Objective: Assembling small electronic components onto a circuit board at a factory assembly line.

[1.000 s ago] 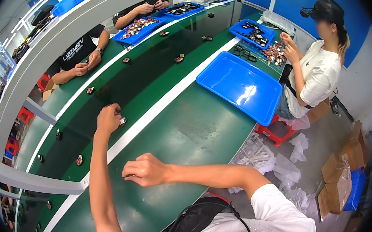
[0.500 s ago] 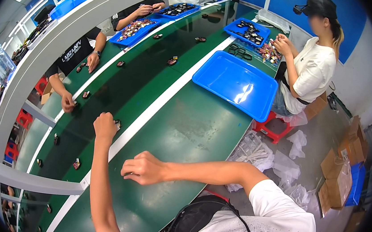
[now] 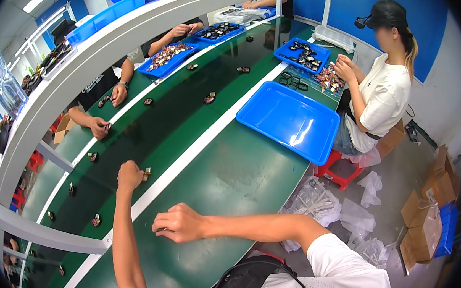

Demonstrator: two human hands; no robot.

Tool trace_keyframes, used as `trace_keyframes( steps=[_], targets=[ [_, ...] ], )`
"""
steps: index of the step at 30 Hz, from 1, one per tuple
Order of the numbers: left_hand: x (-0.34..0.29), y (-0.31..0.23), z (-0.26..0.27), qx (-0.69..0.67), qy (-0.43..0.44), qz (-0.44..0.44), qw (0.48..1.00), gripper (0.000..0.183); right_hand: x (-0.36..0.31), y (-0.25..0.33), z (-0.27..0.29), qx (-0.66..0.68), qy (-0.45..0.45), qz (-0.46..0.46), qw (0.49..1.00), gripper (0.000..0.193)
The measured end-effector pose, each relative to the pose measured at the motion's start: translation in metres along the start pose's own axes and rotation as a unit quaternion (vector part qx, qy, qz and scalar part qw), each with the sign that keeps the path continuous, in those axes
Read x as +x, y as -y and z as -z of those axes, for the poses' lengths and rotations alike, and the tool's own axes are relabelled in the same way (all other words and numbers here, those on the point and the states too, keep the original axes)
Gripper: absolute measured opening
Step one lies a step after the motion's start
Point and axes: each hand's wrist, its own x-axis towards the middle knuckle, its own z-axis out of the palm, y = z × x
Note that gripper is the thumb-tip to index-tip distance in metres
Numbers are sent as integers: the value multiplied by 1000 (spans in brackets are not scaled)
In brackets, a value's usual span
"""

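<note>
My left hand (image 3: pixel 129 175) reaches over the dark green belt near its white edge strip, fingers curled down. At its fingertips sits a small dark part with a pale, yellowish patch (image 3: pixel 147 175), which the fingers seem to pinch; its exact kind is too small to tell. Lower and to the right, my right hand (image 3: pixel 181 223) hovers over the green tabletop (image 3: pixel 227 172) with fingers bent inward. Whatever it may hold is hidden. Similar small parts lie spaced along the belt, one (image 3: pixel 210 97) beyond my left hand and another (image 3: pixel 96 219) to its lower left.
An empty blue tray (image 3: pixel 289 121) lies at the right, before a seated co-worker (image 3: pixel 383 90) beside a tray of black parts (image 3: pixel 304 56). Across the belt, other people's hands (image 3: pixel 99 127) handle parts. A white shelf frame (image 3: pixel 107 242) arches over the left; cartons (image 3: pixel 419 228) stand on the floor.
The whole view has tilted, so everything sits lower. The co-worker's hand across the belt has moved from one small part to another. My hands keep nearly the same pose.
</note>
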Motion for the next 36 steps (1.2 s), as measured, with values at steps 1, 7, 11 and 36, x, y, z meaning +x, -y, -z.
trace_keyframes(
  steps=[1, 7, 11, 36],
  targets=[
    [-1, 1, 0, 16, -7, -2, 1000, 15, -1, 0, 1, -1, 1, -3, 1000, 16],
    [-21, -4, 9, -210, 57, 54, 974, 10, -8, 0, 3, 2, 17, -22, 1000, 15],
    [-42, 11, 13, -319, 82, 87, 940, 7, -5, 2, -3, 15, 18, -17, 1000, 14],
    [-252, -17, -3, -605, -141, 110, 776, 19, 1, 5, 9, 263, 9, -371, 891, 12]
  ],
)
